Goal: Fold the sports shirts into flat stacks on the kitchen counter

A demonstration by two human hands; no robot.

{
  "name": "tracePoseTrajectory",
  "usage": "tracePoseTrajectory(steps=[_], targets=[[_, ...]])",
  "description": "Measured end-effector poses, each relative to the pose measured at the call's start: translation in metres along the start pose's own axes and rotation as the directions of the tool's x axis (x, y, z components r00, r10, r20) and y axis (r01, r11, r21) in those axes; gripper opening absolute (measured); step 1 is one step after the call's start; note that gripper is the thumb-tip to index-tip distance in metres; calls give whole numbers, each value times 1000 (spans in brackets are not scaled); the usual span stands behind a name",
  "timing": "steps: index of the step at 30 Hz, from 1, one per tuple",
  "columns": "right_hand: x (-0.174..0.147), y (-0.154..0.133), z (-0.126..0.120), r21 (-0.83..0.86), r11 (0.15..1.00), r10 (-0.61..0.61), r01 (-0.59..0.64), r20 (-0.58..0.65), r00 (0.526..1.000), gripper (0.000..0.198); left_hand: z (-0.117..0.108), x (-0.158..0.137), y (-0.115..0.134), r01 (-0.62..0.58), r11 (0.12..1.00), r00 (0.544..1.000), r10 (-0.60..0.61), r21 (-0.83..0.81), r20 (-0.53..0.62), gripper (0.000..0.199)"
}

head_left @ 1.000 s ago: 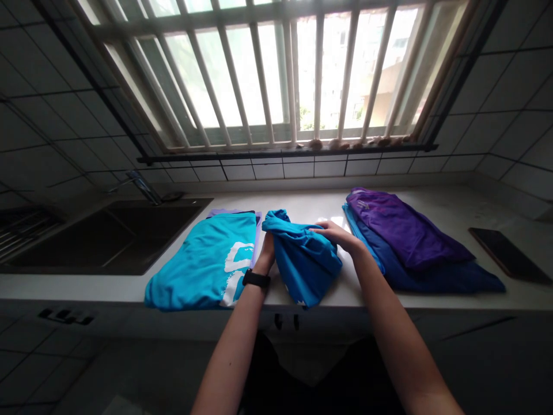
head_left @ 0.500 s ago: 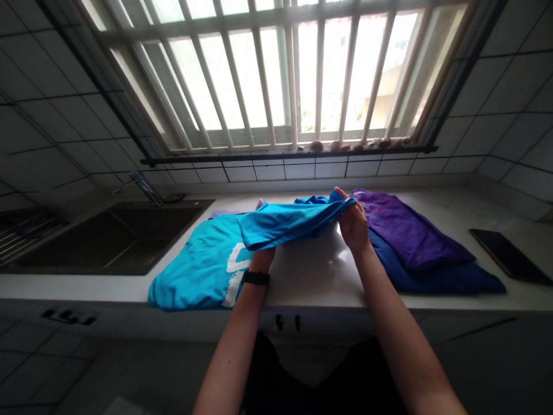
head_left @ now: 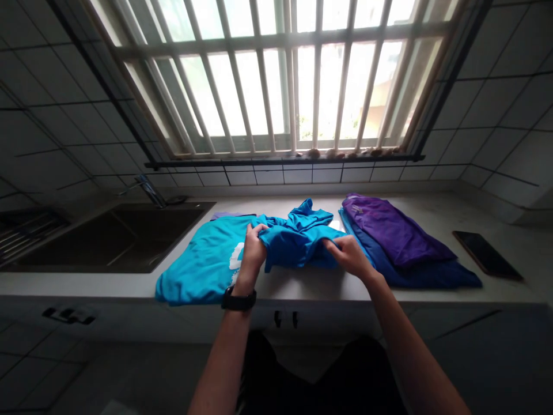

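Observation:
A crumpled blue shirt (head_left: 298, 242) is stretched between my two hands, just above the counter. My left hand (head_left: 254, 248), with a black band on the wrist, pinches its left edge. On the other side my right hand (head_left: 348, 253) grips the right edge between thumb and fingers. Part of the shirt lies bunched towards the wall. Close to my left hand is a turquoise shirt (head_left: 199, 259) with a white print, folded flat. Beyond my right hand lies a folded purple garment (head_left: 397, 230) on top of a dark blue one (head_left: 436, 276).
At the left a dark sink (head_left: 129, 236) with a metal faucet (head_left: 150, 190) is set into the white counter (head_left: 298, 291). A phone (head_left: 488, 253) lies at the right. Behind the counter is a barred window (head_left: 285, 86) with small stones along its sill.
Both hands have come down nearer the counter and towards me. The blue shirt, held up and pulled taut before, now sags and bunches, with its far part on the counter.

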State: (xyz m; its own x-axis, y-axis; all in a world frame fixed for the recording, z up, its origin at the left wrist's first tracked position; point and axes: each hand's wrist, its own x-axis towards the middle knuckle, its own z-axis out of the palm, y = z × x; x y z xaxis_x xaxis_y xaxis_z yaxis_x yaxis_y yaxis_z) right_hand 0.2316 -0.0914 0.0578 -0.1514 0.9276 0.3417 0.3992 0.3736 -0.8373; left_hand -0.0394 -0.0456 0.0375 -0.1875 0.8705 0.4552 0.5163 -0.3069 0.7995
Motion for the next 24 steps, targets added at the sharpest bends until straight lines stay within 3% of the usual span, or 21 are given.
tracePoseTrajectory(steps=[1, 2, 3, 4, 5, 6, 7, 10, 12, 13, 15, 17, 19, 21, 24], targets=[[-17, -7, -5, -29, 999, 21, -15, 196, 980, 59, -12, -3, -1, 13, 999, 1000, -14, 47, 25, 17], [-32, -14, -11, -47, 998, 62, -46, 433, 899, 53, -24, -5, -3, 16, 995, 997, -23, 98, 78, 16], [-45, -18, -17, -51, 994, 103, -92, 646, 756, 44, -38, -7, -6, 2, 989, 986, -27, 150, 162, 17], [-54, -21, -22, -42, 988, 122, -145, 789, 602, 38, -51, -9, -10, -25, 980, 964, -29, 198, 265, 20], [-58, -22, -25, -17, 981, 112, -194, 863, 492, 39, -63, -10, -14, -62, 969, 930, -30, 238, 367, 26], [-58, -20, -27, 22, 973, 89, -228, 881, 465, 43, -73, -11, -17, -102, 958, 893, -29, 266, 448, 34], [-54, -16, -27, 67, 969, 68, -237, 852, 519, 47, -79, -12, -20, -135, 948, 868, -26, 287, 495, 40], [-20, 5, -13, 65, 989, 75, -133, 550, 832, 43, -70, -9, -18, -186, 919, 886, 3, 349, 463, 44], [13, 21, 5, -117, 988, 131, -100, 296, 946, 30, -44, -5, -10, -209, 900, 914, 40, 382, 404, 39], [29, 29, 15, -224, 967, 165, -122, 180, 970, 27, -27, -3, -6, -231, 892, 916, 64, 389, 397, 35], [56, 41, 35, -399, 902, 194, -166, 32, 980, 47, 6, -1, -2, -275, 859, 907, 82, 431, 414, 37], [73, 50, 51, -517, 839, 190, -167, -10, 982, 62, 30, -4, -2, -307, 818, 887, 61, 487, 458, 44], [81, 59, 59, -552, 824, 157, -126, 9, 988, 53, 42, -9, -6, -320, 778, 885, 42, 540, 465, 42], [85, 68, 61, -473, 877, 102, -82, 17, 995, 35, 41, -15, -9, -316, 770, 887, 33, 554, 461, 36], [88, 79, 53, -147, 985, 77, -89, -86, 993, 7, 26, -22, -5, -303, 832, 838, 0, 464, 546, 26]])
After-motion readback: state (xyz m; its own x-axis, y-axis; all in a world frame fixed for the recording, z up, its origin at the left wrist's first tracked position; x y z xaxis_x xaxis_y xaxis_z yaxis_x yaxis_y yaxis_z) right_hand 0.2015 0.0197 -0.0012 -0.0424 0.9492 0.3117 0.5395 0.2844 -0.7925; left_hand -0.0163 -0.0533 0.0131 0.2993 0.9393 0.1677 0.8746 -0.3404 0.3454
